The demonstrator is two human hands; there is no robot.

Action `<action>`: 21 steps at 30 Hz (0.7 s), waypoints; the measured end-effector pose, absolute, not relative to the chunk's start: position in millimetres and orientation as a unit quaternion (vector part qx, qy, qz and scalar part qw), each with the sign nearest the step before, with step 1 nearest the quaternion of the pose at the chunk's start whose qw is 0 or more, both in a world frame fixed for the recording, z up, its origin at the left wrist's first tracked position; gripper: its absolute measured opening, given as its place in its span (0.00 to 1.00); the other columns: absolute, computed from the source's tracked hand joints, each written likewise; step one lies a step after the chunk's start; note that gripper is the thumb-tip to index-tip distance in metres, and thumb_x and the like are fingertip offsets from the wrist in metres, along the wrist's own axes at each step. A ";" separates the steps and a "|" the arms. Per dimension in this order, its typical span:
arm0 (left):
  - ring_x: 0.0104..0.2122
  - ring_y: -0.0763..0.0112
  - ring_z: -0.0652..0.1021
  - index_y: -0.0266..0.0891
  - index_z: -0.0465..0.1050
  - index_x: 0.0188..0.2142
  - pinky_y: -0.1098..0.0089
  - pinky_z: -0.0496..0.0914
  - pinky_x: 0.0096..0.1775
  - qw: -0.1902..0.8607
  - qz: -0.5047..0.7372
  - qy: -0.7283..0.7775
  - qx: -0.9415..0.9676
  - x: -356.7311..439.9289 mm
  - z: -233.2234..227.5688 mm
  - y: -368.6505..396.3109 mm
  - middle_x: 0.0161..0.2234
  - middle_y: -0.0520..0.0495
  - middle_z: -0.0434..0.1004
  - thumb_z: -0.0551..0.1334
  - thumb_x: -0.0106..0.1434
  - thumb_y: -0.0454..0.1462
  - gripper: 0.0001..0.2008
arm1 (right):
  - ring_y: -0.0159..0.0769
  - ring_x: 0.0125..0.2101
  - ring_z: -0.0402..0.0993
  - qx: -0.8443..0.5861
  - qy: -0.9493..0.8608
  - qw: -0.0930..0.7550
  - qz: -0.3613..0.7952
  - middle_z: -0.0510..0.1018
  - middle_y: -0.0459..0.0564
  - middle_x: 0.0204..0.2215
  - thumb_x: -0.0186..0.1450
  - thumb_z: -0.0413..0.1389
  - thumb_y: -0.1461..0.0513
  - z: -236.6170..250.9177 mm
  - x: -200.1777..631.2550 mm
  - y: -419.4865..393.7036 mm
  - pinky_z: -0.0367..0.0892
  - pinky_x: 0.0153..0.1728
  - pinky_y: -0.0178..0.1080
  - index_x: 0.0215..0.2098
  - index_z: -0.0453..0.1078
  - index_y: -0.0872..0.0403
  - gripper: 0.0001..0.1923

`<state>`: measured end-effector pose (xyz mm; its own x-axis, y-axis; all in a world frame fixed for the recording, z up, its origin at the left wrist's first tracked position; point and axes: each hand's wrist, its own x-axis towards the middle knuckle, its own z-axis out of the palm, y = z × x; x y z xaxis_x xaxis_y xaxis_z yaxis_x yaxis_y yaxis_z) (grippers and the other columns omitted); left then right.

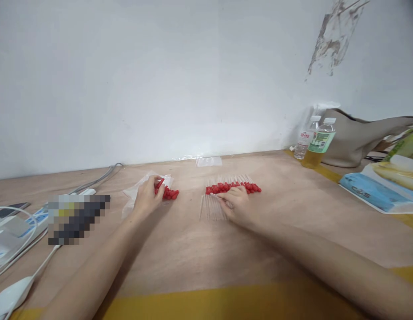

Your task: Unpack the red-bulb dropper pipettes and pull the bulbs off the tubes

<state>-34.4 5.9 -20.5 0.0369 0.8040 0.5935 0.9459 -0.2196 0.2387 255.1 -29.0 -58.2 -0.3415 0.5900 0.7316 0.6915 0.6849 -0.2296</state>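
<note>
My left hand is closed in a pinch on a small red piece that looks like a dropper bulb. Beside its fingertips lies a small heap of similar red bulbs on a clear plastic bag. My right hand has thumb and fingers pinched together on a thin clear tube. Beyond it runs a row of red bulbs with thin clear tubes pointing away from them. More loose clear tubes lie side by side left of that hand.
A zip bag lies near the wall. At the right stand two bottles, a grey-brown bag and a blue tissue pack. On the left are a power strip, cables, a white charger and a blurred-out object.
</note>
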 end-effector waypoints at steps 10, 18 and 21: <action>0.37 0.60 0.71 0.43 0.72 0.34 0.56 0.54 0.45 0.261 -0.246 -0.590 -0.724 -30.0 -36.1 24.4 0.33 0.48 0.77 0.52 0.58 0.40 0.11 | 0.38 0.35 0.62 -0.385 -0.885 0.243 -0.100 0.72 0.54 0.29 0.57 0.49 0.68 -69.1 178.2 -15.6 0.47 0.36 0.41 0.29 0.69 0.58 0.07; 0.43 0.61 0.71 0.41 0.69 0.43 0.54 0.48 0.52 0.254 -0.188 -0.567 -0.760 -35.1 -51.2 26.8 0.39 0.44 0.75 0.48 0.59 0.36 0.16 | 0.38 0.37 0.61 -0.388 -0.887 0.248 0.034 0.69 0.51 0.30 0.57 0.53 0.53 -68.6 182.5 -28.5 0.48 0.38 0.41 0.30 0.70 0.57 0.14; 0.47 0.61 0.69 0.39 0.66 0.47 0.53 0.46 0.53 0.242 -0.171 -0.558 -0.775 -38.1 -54.3 25.8 0.42 0.42 0.74 0.47 0.59 0.34 0.18 | 0.39 0.38 0.60 -0.375 -0.891 0.251 0.044 0.68 0.51 0.31 0.55 0.54 0.49 -68.9 185.9 -29.2 0.48 0.39 0.42 0.33 0.69 0.57 0.19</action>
<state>-38.1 25.8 -54.3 0.3182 0.7820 0.5360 0.9480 -0.2595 -0.1841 185.9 -29.2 -68.9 -0.5924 0.6903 0.4155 0.6464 0.7150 -0.2662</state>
